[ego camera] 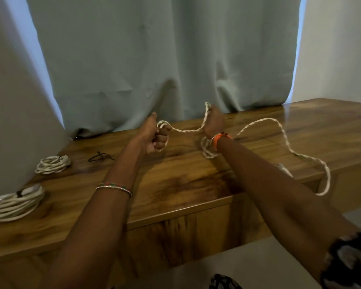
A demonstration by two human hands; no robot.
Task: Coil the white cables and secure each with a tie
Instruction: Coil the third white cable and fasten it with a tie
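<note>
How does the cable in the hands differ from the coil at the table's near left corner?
The cable in hand is mostly loose, trailing over the table's front edge; the near-left coil is fully wound. That coil lies flat with a dark tie round it; the held cable has none and stretches between the left hand and right hand. Both are white.

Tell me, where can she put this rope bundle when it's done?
The best bare wood is the middle of the table, between her two forearms, near the front edge. There is more behind the loose cable, toward the right back corner. The left end is crowded: a small tied coil, a big tied coil and a spare black tie lie there.
</note>
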